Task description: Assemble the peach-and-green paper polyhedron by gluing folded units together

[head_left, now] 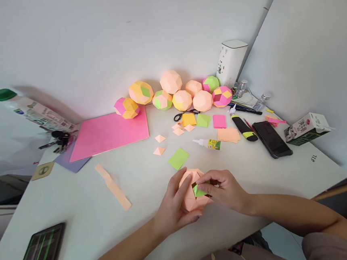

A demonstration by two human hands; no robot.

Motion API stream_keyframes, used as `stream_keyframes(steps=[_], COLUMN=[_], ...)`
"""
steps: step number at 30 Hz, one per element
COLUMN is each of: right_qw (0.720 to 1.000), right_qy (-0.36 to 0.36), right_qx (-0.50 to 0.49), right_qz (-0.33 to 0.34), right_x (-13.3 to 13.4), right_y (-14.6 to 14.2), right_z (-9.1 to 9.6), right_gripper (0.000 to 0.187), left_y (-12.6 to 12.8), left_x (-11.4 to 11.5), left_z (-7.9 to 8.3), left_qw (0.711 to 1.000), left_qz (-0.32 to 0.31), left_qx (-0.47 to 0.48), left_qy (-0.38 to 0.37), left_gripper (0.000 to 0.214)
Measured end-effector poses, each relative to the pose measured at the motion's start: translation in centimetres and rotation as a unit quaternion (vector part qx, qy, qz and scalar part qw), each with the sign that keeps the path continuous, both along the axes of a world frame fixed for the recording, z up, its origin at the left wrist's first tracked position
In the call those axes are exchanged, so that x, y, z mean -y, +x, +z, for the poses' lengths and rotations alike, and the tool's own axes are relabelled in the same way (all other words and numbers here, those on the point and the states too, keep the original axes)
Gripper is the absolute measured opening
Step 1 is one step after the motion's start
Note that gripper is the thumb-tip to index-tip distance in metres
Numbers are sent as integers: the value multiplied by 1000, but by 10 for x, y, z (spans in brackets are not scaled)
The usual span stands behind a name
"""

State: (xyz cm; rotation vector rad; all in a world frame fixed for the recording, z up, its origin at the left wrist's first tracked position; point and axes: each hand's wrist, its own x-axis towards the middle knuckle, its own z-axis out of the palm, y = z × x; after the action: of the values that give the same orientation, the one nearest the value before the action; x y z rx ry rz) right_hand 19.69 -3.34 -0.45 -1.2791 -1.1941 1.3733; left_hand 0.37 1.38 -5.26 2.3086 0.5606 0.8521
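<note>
My left hand [170,205] cups a peach paper polyhedron ball [191,201] near the table's front edge. My right hand [224,188] pinches a small green paper piece [198,191] against the ball's side. Both hands have fingers closed round the paper. A green square of paper [178,158] lies just beyond the ball, and a small glue bottle [208,143] lies on its side behind that. Small folded peach pieces [159,139] are scattered nearby.
Several finished paper balls [181,92] line the wall. A pink sheet [109,132], scissors [184,114], paper stacks [228,134], a highlighter [244,128], a phone [272,138], a carton [308,128], keys [58,141], a peach strip [114,186] and a tablet [40,257] lie about the white table [87,218].
</note>
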Motion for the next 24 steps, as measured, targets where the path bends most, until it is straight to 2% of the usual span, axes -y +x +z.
stream_keyframes(steps=[3,7,12,17,24], right_qw=[999,986,976,976,989], right_qy=[-38,-120,-175,-176,-129], right_qx=[-33,-116,-127,-123,-71], right_qz=[14,4,-2,14,13], right_x=[-2,-9,-16,-14,-9], right_y=[1,4,8,8,5], right_z=[5,14,15,11,8], right_gripper=[21,35,38,34,31], left_y=[-1,0,0,-1,0], left_x=[0,0,0,2,1], left_z=[0,0,0,-1,1], left_qw=[1000,1000,999,998,998], left_qz=[2,17,42,61,54], left_qx=[-6,0,4,0,-8], left_qy=[-4,7,21,15,26], left_gripper=[76,74,73,73,75])
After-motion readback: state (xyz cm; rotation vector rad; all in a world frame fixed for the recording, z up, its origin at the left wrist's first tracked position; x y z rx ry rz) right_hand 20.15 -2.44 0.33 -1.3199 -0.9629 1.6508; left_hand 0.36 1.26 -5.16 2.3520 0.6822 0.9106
